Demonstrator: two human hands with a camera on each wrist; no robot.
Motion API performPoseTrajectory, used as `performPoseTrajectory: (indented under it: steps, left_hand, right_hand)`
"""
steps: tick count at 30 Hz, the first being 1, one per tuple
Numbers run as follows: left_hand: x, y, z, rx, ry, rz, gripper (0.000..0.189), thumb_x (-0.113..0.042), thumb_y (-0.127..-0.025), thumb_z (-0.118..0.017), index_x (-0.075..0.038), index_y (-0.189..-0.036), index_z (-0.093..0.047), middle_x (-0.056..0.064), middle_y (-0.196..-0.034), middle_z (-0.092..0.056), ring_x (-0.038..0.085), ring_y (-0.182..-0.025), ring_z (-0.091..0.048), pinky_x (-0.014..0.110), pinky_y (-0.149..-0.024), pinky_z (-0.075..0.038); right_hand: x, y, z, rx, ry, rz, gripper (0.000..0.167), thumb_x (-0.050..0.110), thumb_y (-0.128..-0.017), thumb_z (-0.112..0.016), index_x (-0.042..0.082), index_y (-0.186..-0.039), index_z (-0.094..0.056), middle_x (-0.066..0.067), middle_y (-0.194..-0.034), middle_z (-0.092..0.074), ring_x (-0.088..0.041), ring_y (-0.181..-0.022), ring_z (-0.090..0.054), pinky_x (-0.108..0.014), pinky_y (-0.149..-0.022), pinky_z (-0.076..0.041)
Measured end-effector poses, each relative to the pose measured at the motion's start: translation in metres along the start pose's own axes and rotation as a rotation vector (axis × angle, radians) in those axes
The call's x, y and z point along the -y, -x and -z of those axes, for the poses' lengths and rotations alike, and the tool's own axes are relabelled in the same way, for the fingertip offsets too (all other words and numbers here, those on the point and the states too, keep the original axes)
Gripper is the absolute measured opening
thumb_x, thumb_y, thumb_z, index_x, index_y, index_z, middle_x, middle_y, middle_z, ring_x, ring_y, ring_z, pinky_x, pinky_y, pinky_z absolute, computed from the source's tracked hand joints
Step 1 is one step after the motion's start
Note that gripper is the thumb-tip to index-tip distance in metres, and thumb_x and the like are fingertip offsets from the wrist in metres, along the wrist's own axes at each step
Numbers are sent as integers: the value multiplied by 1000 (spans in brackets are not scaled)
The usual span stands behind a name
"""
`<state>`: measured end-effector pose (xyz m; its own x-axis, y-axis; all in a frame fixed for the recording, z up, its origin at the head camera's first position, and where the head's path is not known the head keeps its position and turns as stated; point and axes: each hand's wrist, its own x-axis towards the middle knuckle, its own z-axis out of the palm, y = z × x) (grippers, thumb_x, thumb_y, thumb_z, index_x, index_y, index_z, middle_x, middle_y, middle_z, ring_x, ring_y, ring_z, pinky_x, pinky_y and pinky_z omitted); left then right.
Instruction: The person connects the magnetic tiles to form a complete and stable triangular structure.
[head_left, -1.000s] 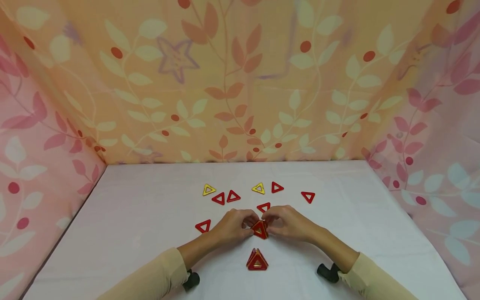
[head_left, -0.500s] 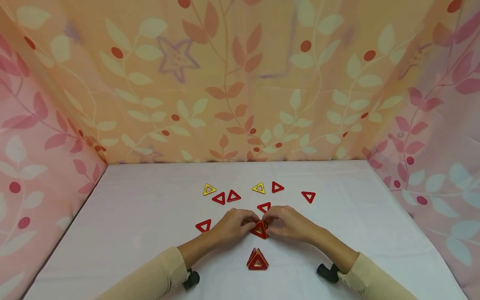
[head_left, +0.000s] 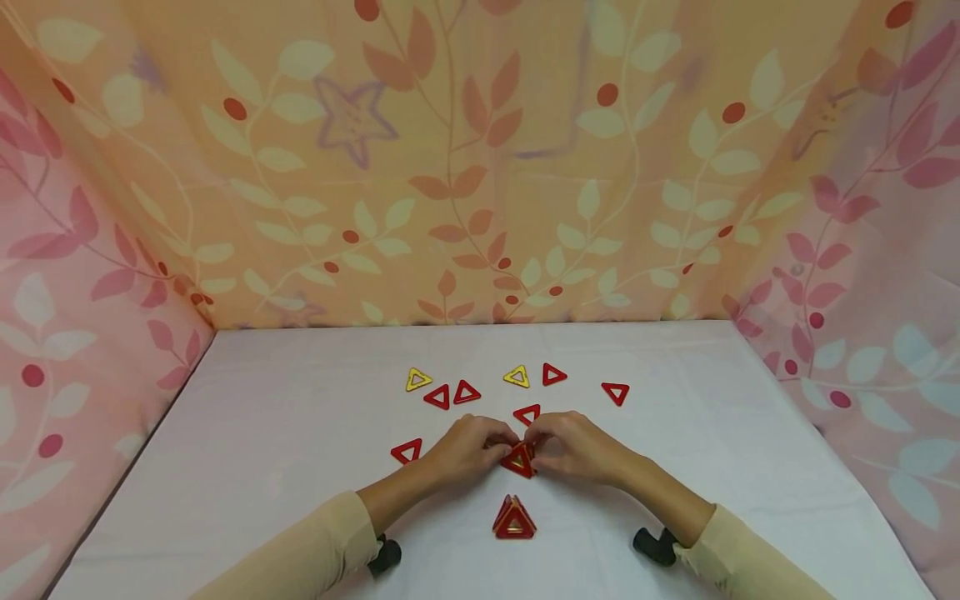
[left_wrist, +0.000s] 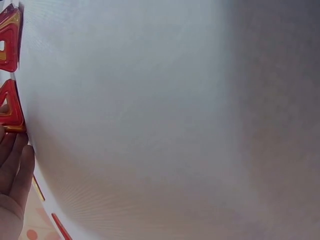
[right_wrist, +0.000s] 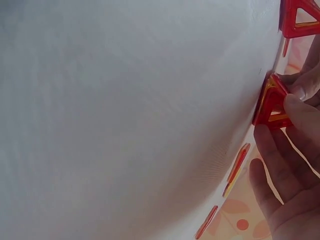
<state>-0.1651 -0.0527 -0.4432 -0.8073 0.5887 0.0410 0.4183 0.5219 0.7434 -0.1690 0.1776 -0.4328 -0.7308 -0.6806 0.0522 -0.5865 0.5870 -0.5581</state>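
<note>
In the head view my left hand (head_left: 468, 454) and right hand (head_left: 581, 448) meet mid-table around a small pyramid (head_left: 517, 462) of red and yellow triangular magnetic tiles. The left fingers and thumb pinch its left side near the top. From the right, the right thumb and fingers grip it; the right wrist view shows the thumb against a red tile (right_wrist: 273, 102) and fingertips at the lower edge. Parts of its sides are hidden behind the fingers. A second pyramid (head_left: 514, 523), of the same tiles, stands on the table nearer the person.
Loose red triangles lie beyond the hands, among them one at far right (head_left: 607, 387) and a red triangle (head_left: 397, 452) by the left forearm. Two yellow triangles, left (head_left: 410, 386) and right (head_left: 510, 378), lie farther back. Patterned curtains (head_left: 480, 250) enclose the white table (head_left: 300, 400).
The left thumb has shifted slightly upward along the held pyramid since the earliest frame. Both hands stay in place around it, and the loose triangles have not moved.
</note>
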Motion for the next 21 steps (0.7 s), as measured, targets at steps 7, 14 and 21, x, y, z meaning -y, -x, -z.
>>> performPoseTrajectory:
  steps: [7,14,21]
  left_hand:
    - [-1,0,0,0,-3,3,18,-11,-94,-69,-11,-111,-76,-6,-101,-74,2,-91,-64,17,-82,-51]
    - [-1,0,-3,-5,-16,5,19,-11,-94,-69,-11,-112,-75,-6,-102,-74,2,-92,-64,17,-82,-51]
    - [-2,1,-3,-9,-28,17,20,-12,-94,-69,-11,-113,-75,-6,-104,-74,3,-93,-64,17,-82,-52]
  right_hand:
    - [2,2,1,-3,2,10,28,17,-83,-82,15,-109,-71,12,-98,-69,-6,-93,-64,-33,-89,-54]
    - [3,3,1,-3,-3,14,27,16,-84,-81,15,-109,-71,11,-98,-70,-8,-93,-65,-34,-89,-55]
    - [3,3,1,-2,7,24,28,16,-84,-81,15,-110,-71,12,-99,-69,-8,-93,-65,-33,-89,-55]
